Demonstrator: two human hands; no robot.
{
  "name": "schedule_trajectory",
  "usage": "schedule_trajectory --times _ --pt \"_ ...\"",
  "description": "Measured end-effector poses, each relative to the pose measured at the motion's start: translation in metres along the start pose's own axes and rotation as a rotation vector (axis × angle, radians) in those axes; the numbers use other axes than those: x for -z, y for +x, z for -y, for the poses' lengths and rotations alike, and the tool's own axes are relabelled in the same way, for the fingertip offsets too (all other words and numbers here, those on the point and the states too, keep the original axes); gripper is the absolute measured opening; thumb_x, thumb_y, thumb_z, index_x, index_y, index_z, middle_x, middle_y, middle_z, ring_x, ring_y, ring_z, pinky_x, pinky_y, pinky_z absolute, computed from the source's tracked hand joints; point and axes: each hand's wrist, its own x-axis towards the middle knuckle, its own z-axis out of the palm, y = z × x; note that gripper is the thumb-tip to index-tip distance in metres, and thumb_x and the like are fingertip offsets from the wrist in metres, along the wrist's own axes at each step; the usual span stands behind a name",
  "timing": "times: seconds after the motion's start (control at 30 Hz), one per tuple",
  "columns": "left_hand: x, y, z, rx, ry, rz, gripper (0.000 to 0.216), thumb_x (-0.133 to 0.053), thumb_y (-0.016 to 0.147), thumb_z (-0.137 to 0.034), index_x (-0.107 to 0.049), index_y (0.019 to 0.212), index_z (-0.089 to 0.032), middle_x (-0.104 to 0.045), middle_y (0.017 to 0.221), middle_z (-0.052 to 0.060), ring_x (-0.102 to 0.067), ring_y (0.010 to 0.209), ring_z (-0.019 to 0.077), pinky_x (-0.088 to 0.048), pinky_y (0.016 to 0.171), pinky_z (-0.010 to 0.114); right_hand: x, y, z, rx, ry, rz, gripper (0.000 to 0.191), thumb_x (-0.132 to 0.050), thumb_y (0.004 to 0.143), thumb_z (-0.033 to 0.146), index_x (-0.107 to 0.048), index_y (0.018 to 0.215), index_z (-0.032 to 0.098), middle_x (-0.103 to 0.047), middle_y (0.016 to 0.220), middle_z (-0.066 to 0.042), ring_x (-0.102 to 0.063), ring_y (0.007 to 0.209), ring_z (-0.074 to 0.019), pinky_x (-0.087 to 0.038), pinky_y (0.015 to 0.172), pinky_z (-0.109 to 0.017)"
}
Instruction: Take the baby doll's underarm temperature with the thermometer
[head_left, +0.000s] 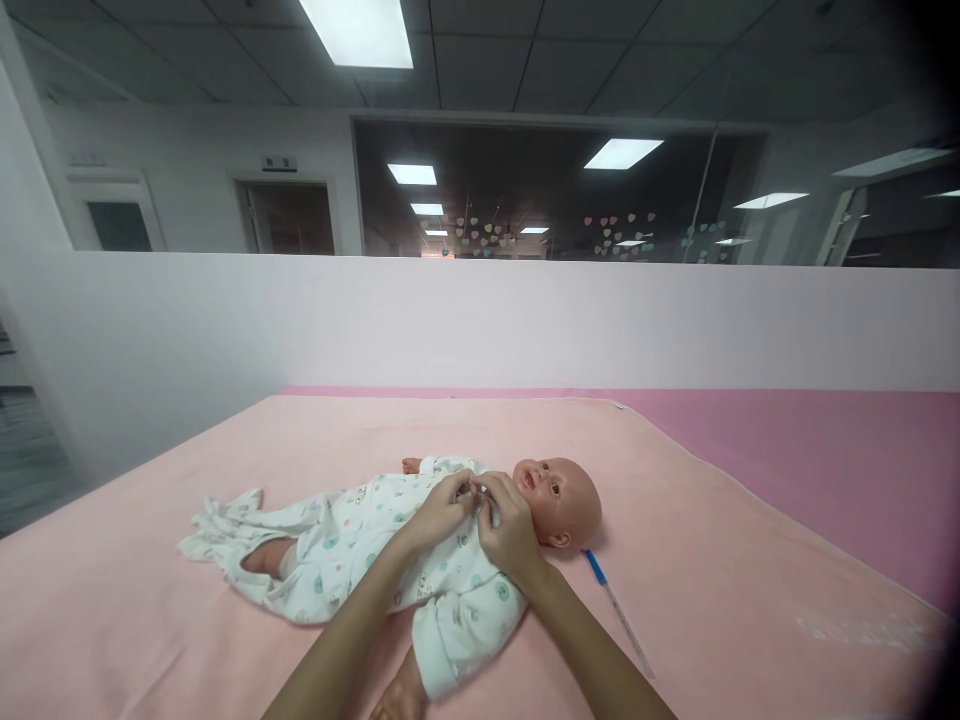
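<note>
A baby doll (pixel 559 495) lies on its back on a pink blanket (pixel 150 600), head to the right. It wears a white printed romper (pixel 337 545). My left hand (pixel 439 510) and my right hand (pixel 510 520) meet at the romper's collar just below the doll's chin. Both pinch the fabric there with closed fingers. One bare leg of the doll shows at the left where the romper hangs open.
A thin thermometer with a blue tip (pixel 619 610) lies on the blanket to the right of the doll. A darker pink mat (pixel 825 450) extends under the blanket to the right. A white partition wall (pixel 480 320) stands behind the surface.
</note>
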Motion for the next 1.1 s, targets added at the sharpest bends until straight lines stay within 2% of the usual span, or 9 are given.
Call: schedule_trajectory --times 0.3,0.43,0.7,0.9,1.1 --pt "-0.004 -0.001 -0.001 -0.03 0.027 0.006 0.009 -0.041 0.075 -0.018 -0.05 0.077 -0.016 -0.05 0.073 -0.001 -0.046 0.068 0.0126 -0.039 0.063 0.024 -0.002 -0.003 -0.004 0.01 0.006 -0.02 0.044 -0.036 0.069 -0.001 -0.054 0.103 0.02 -0.053 0.095 -0.007 -0.053 0.089 -0.0176 -0.048 0.077 -0.032" --pt "-0.004 -0.001 -0.002 -0.059 0.019 0.009 0.013 -0.043 0.073 -0.016 -0.051 0.083 -0.016 -0.054 0.079 0.001 -0.05 0.075 0.0144 -0.041 0.069 0.026 -0.004 -0.005 -0.005 0.007 -0.001 -0.042 0.044 -0.036 0.072 0.0 -0.053 0.106 0.021 -0.052 0.095 -0.006 -0.052 0.09 -0.0173 -0.048 0.079 -0.033" --pt "-0.003 0.0 -0.002 -0.097 0.099 -0.007 0.018 -0.046 0.071 -0.012 -0.053 0.087 -0.016 -0.059 0.082 0.0 -0.053 0.077 0.0142 -0.041 0.07 0.025 -0.004 -0.005 -0.005 -0.007 -0.007 -0.11 0.04 -0.037 0.075 0.001 -0.054 0.104 0.022 -0.052 0.095 -0.006 -0.052 0.089 -0.0164 -0.048 0.076 -0.031" --pt "-0.005 0.0 0.0 -0.117 0.217 -0.036 0.012 -0.045 0.074 -0.014 -0.05 0.084 -0.017 -0.055 0.072 -0.002 -0.05 0.067 0.0126 -0.037 0.061 0.023 -0.002 -0.005 -0.005 -0.034 -0.01 -0.119 0.036 -0.038 0.076 0.003 -0.055 0.102 0.021 -0.054 0.095 -0.006 -0.052 0.089 -0.0167 -0.048 0.075 -0.031" --pt "-0.011 -0.004 0.003 -0.149 0.36 -0.055 0.009 -0.038 0.08 -0.015 -0.046 0.083 -0.018 -0.051 0.08 0.002 -0.048 0.073 0.0157 -0.038 0.066 0.028 -0.005 -0.006 -0.009 -0.025 -0.036 -0.14 0.035 -0.037 0.076 0.003 -0.056 0.099 0.021 -0.056 0.093 -0.006 -0.052 0.089 -0.0175 -0.047 0.075 -0.033"
